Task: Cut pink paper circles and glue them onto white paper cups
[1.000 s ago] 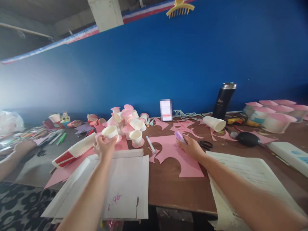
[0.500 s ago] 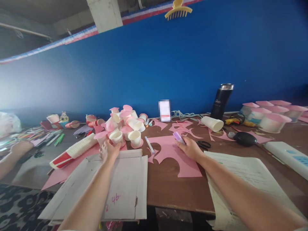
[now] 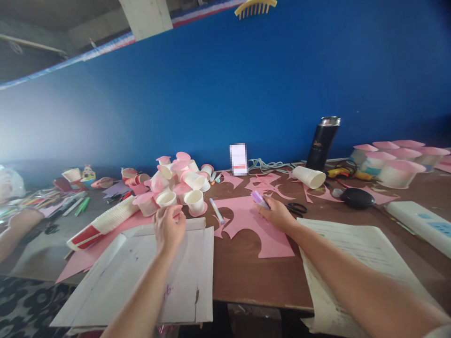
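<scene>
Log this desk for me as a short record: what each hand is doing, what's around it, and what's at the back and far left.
Left hand: just in front of a round white paper cup; contact unclear
Right hand: holding a purple tube-shaped stick
Below right hand: pink paper sheet with curved cut-outs
Beside right hand: black scissors
Below left arm: flat white board
Back right: black cylindrical bottle with a silver-coloured rim
Far left: another person's hand, blurred

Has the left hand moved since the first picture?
Yes: judged against the white pen, the left hand has moved right, closer to it, and slightly toward the wearer.
</scene>
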A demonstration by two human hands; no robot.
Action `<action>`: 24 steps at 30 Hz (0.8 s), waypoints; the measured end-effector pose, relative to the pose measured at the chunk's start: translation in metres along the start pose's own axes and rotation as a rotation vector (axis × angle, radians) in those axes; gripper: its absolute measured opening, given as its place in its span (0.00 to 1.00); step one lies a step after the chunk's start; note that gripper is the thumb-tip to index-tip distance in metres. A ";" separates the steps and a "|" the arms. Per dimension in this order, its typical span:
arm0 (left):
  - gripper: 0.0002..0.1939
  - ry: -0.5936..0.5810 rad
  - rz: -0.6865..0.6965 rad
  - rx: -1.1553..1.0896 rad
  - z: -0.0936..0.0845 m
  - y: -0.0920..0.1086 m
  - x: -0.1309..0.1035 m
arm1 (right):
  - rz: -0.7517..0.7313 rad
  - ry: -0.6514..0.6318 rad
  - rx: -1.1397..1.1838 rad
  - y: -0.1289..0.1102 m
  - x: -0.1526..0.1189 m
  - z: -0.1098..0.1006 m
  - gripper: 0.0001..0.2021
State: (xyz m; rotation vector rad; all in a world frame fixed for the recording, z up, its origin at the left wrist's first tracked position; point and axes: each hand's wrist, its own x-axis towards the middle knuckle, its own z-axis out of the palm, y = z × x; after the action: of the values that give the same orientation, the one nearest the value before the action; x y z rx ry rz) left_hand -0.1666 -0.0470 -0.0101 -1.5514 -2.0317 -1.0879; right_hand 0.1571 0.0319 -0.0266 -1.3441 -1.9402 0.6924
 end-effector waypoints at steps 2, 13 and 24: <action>0.09 -0.002 0.065 -0.091 -0.001 0.015 -0.005 | 0.011 0.008 0.025 0.000 -0.001 0.000 0.10; 0.10 -0.346 0.211 -0.412 0.042 0.139 -0.001 | 0.132 0.159 0.397 -0.007 -0.004 -0.005 0.15; 0.14 -0.317 0.022 0.002 0.050 0.110 0.015 | 0.161 0.494 0.123 0.002 0.003 -0.029 0.21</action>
State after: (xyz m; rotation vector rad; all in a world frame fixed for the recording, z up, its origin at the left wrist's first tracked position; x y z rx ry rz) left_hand -0.0608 0.0118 0.0072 -1.8379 -2.2060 -0.8762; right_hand 0.1802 0.0366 -0.0093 -1.4436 -1.3904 0.4855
